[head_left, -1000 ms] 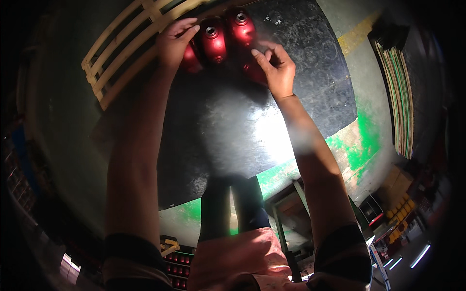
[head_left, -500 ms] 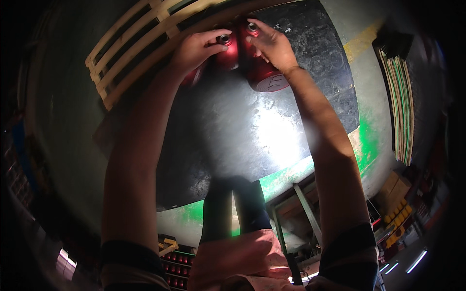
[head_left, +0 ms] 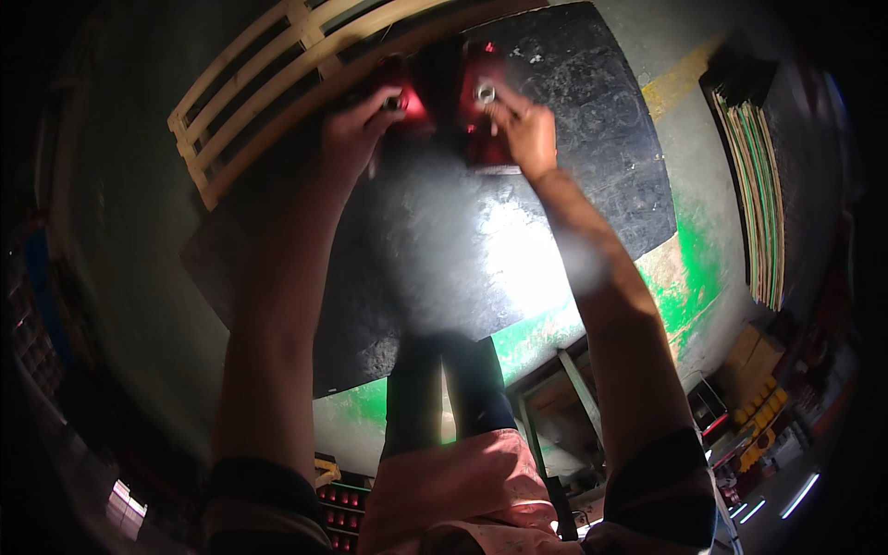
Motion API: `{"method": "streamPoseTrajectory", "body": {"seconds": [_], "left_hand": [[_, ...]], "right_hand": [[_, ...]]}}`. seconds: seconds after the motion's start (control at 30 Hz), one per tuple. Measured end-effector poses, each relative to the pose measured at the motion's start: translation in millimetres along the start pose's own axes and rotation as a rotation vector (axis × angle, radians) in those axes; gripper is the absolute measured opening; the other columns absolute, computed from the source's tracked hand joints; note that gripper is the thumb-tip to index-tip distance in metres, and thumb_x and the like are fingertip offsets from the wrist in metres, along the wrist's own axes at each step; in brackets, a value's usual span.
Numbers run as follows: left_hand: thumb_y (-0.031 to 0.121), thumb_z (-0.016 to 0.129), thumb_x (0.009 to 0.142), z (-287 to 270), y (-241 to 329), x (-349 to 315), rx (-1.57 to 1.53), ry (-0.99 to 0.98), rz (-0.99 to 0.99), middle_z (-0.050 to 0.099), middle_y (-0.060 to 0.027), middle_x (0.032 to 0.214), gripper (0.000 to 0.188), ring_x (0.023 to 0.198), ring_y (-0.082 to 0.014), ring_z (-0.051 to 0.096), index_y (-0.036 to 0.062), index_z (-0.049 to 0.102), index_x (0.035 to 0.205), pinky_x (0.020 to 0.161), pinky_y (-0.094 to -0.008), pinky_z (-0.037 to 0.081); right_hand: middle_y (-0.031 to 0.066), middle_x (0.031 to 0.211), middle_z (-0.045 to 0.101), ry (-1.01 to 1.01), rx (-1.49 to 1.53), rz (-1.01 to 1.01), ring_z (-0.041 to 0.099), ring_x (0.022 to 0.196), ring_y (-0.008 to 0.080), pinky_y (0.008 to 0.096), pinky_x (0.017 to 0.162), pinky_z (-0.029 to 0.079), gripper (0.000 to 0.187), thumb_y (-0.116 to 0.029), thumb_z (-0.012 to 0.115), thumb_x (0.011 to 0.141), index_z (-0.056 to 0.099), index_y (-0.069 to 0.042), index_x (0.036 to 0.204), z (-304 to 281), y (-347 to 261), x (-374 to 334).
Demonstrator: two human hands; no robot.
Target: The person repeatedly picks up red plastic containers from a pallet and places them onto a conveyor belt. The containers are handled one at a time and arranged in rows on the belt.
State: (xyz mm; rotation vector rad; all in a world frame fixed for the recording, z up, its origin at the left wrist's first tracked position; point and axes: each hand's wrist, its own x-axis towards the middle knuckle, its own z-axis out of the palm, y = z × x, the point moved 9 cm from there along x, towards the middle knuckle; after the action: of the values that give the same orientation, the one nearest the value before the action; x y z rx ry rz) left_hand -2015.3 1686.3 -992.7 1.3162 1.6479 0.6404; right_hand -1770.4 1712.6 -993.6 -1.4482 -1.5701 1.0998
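Two red metal cylinders with short metal necks, looking like fire extinguisher bodies, are at the far side of the dark mat. My left hand [head_left: 355, 129] pinches the neck of the left cylinder [head_left: 415, 108] between thumb and fingers. Around the neck of the right cylinder [head_left: 480, 67] my right hand [head_left: 529, 131] is closed, its thumb and fingers at the metal ring. A dark gap separates the two cylinders. Blur and shadow hide their lower parts, so I cannot tell whether they touch the mat.
Beneath lies a worn dark mat [head_left: 592, 111] with a bright patch of light. A wooden pallet [head_left: 222, 120] borders the far left. Stacked flat sheets [head_left: 754, 194] stand at the right. Green paint marks the floor [head_left: 694, 277]. Shelves with red items [head_left: 342, 509] are near the lower edge.
Both hands have come nearer to me, the left one also moving left. The cylinders are farther apart, and the right one has tilted so its round base no longer shows as a full disc.
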Motion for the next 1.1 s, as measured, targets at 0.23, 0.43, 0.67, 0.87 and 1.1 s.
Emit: {"method": "streamPoseTrajectory", "body": {"seconds": [0.23,0.43,0.67,0.87,1.1], "left_hand": [[0.011,0.071,0.086,-36,30,-183,-0.052,-0.011,-0.033,0.062,-0.0065,0.113,0.025,0.077,-0.0156,0.064,0.0106,0.069,0.111,0.068,-0.0296,0.052],[0.016,0.073,0.080,-42,128,-366,0.540,-0.252,0.311,0.069,-0.0084,0.099,0.033,0.077,-0.0207,0.066,0.0136,0.068,0.113,0.069,-0.0324,0.052],[0.006,0.071,0.081,-21,206,-539,0.302,-0.329,0.194,0.066,-0.0035,0.072,0.027,0.058,-0.0085,0.060,0.0086,0.070,0.107,0.056,-0.0260,0.049],[-0.008,0.070,0.076,-7,291,-707,0.154,-0.287,0.470,0.051,0.0029,0.065,0.025,0.055,-0.0043,0.045,0.0016,0.069,0.099,0.050,-0.0227,0.038],[-0.015,0.066,0.075,85,343,-714,0.136,-0.524,0.424,0.051,0.0035,0.071,0.035,0.057,-0.0037,0.045,-0.0011,0.070,0.107,0.050,-0.0196,0.036]], "right_hand": [[0.0060,0.081,0.072,-0.143,-0.446,-0.321,0.066,0.057,0.0177,0.0302,0.054,0.055,0.034,-0.009,0.074,0.077,0.071,-0.017,0.110,-65,-79,-159],[-0.0002,0.073,0.069,-0.526,0.176,0.263,0.065,0.063,0.0107,0.0270,0.054,0.051,0.027,-0.025,0.077,0.079,0.074,-0.017,0.105,-129,-120,-318],[0.0098,0.105,0.072,-0.339,-0.033,0.183,0.068,0.068,0.0154,0.0313,0.067,0.056,0.033,-0.023,0.066,0.092,0.067,-0.016,0.124,-217,-229,-518],[0.0080,0.104,0.073,0.105,-0.117,-0.122,0.070,0.070,0.0180,0.0328,0.065,0.058,0.033,-0.020,0.066,0.089,0.068,-0.016,0.122,-279,-346,-724],[0.0141,0.109,0.071,0.471,0.271,0.152,0.068,0.088,0.0205,0.0316,0.083,0.051,0.038,-0.018,0.072,0.085,0.065,-0.008,0.122,-349,-343,-862]]}}
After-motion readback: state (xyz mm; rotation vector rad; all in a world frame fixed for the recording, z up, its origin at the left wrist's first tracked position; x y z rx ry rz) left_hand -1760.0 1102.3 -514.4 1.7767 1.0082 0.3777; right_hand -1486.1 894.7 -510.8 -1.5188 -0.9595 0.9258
